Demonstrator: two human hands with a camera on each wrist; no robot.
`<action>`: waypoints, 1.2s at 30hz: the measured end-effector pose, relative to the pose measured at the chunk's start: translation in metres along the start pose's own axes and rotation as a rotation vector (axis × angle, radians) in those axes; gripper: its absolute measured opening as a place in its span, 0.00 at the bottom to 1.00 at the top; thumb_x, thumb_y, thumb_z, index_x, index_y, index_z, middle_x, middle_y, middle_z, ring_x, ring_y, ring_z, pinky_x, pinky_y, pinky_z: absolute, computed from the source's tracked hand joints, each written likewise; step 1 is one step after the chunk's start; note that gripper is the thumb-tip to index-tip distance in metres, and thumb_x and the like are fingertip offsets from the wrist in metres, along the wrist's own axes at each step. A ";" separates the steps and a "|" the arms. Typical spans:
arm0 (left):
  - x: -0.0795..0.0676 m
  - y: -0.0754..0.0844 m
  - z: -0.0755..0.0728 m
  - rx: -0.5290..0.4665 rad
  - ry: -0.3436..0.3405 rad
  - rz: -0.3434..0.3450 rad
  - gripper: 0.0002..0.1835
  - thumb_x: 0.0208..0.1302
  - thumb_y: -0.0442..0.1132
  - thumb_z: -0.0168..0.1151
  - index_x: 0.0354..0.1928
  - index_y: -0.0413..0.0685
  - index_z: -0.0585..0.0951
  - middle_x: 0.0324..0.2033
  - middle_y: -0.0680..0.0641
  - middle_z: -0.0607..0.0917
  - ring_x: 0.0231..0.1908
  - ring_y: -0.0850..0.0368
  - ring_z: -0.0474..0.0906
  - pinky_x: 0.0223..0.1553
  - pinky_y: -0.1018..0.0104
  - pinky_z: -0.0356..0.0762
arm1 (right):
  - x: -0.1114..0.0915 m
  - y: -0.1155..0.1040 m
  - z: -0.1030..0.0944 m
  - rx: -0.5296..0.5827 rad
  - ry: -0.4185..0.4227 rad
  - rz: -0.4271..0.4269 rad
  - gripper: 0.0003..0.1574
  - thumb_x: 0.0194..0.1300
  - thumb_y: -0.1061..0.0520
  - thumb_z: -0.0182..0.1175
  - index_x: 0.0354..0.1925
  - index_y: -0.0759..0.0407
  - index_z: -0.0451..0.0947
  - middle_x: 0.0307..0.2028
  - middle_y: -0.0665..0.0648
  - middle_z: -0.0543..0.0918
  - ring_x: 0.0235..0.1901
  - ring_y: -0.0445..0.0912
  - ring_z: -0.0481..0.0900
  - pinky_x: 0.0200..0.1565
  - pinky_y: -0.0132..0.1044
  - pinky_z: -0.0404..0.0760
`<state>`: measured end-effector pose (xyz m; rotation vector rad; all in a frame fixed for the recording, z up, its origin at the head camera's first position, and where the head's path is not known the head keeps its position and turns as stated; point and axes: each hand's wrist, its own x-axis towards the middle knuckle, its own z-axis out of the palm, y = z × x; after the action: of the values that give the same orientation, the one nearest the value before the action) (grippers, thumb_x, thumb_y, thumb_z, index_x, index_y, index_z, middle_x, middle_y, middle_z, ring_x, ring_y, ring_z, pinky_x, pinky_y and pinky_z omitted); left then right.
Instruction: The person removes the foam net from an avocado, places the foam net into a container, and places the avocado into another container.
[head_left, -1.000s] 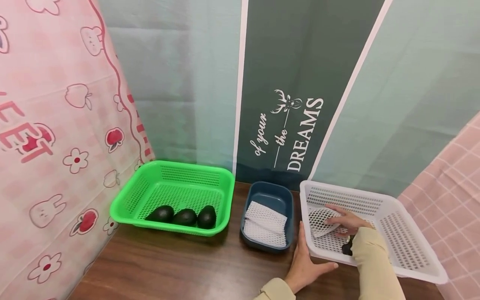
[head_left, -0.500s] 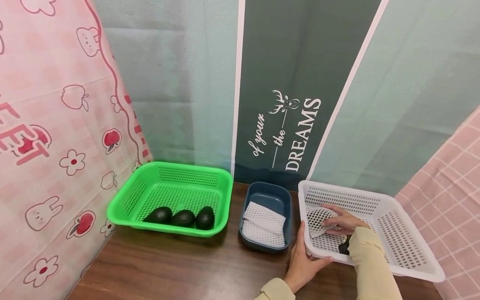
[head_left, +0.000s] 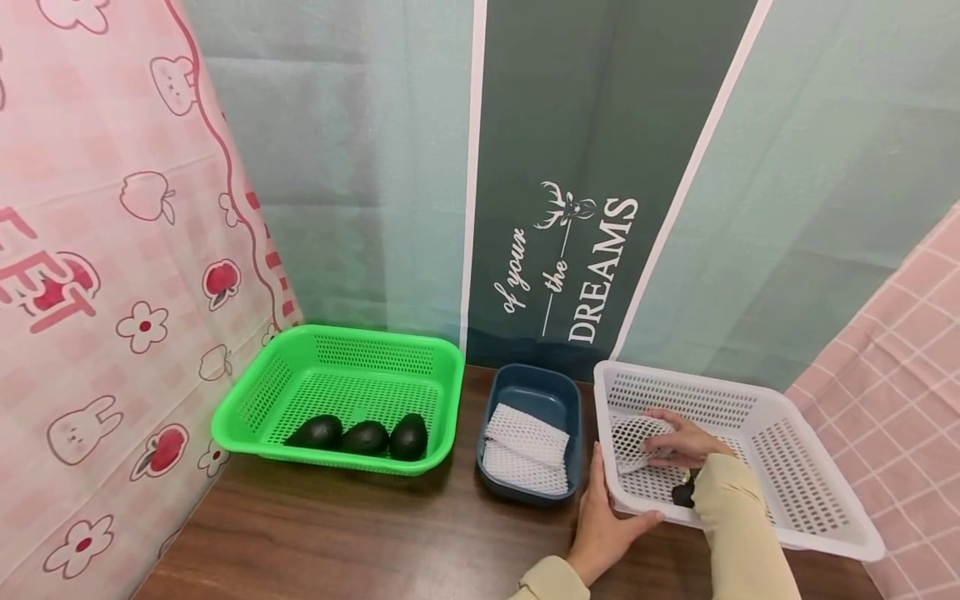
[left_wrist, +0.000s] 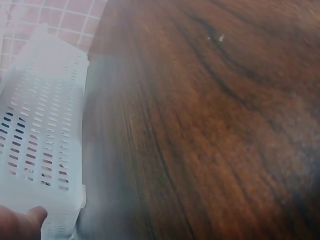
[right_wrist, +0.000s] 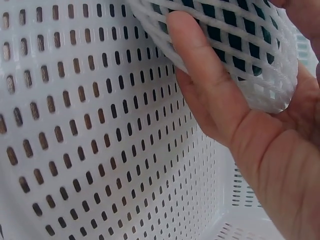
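My right hand reaches into the white basket and grips an avocado in a white foam net. Close up in the right wrist view, dark skin shows through the diamond openings of the netted avocado; the thumb and fingers lie along its sides. My left hand rests against the basket's near left corner, fingers straight along the left side and thumb stretched along the front. Only the thumb tip shows beside the basket wall in the left wrist view. A dark object in the basket is partly hidden by my right sleeve.
Left of the white basket stands a dark blue tray with stacked white foam nets. Farther left, a green basket holds three dark avocados near its front wall. Printed curtains hang behind and at both sides of the wooden table.
The head view has drifted a little, so the baskets and tray appear slightly farther left. Both hands keep nearly the same places, the right still holding the netted avocado.
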<state>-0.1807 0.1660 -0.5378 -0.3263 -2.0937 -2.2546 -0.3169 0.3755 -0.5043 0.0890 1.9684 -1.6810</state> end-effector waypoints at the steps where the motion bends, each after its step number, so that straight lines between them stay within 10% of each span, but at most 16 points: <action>1: 0.000 0.000 0.000 -0.003 -0.001 0.001 0.59 0.50 0.43 0.78 0.76 0.45 0.47 0.71 0.44 0.59 0.59 0.66 0.68 0.55 0.73 0.69 | -0.001 0.000 0.001 -0.006 0.013 -0.001 0.51 0.56 0.71 0.65 0.69 0.68 0.46 0.44 0.64 0.74 0.37 0.51 0.82 0.44 0.50 0.81; 36: 0.005 0.011 -0.005 0.195 0.027 -0.064 0.59 0.45 0.47 0.80 0.75 0.48 0.54 0.71 0.47 0.58 0.69 0.52 0.55 0.65 0.59 0.59 | -0.012 -0.020 0.000 -0.032 0.229 -0.172 0.42 0.57 0.69 0.66 0.63 0.70 0.54 0.44 0.61 0.73 0.38 0.46 0.80 0.45 0.50 0.81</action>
<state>-0.1846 0.1611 -0.5260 -0.2204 -2.3174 -2.0512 -0.3146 0.3744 -0.4811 0.1067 2.2266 -1.8154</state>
